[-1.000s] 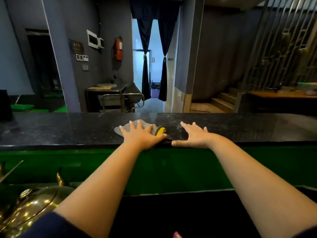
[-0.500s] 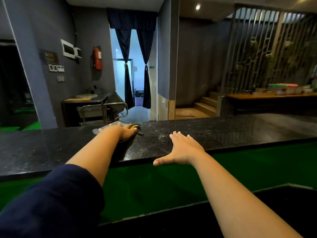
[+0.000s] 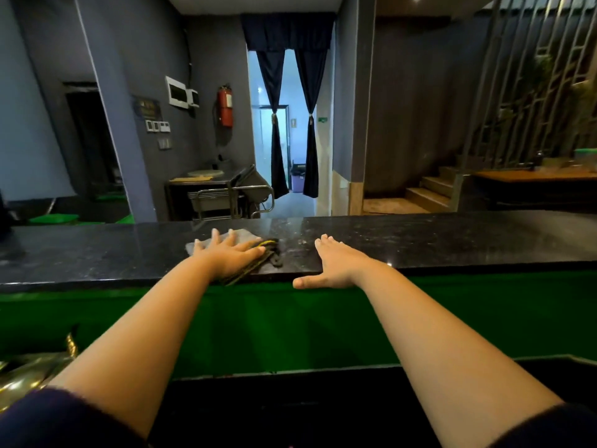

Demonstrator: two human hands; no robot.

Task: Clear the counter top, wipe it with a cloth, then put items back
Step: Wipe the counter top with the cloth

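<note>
So the cloth (image 3: 240, 245) is sitting on the black stone worktop (image 3: 452, 240), pinned flat under the left hand (image 3: 231, 257), fingers (image 3: 214, 236) spread straight, pressing down, not bunching it. It's bunched darker with a yellow edge toward the right, reaching nearly to the front edge. Right hand (image 3: 336, 266) is flat on the bare stone just beside it, fingers straight and together, thumb hanging over the front lip. I'd guess the wipe runs sideways along the worktop's long axis, and the left hand's already on it.
</note>
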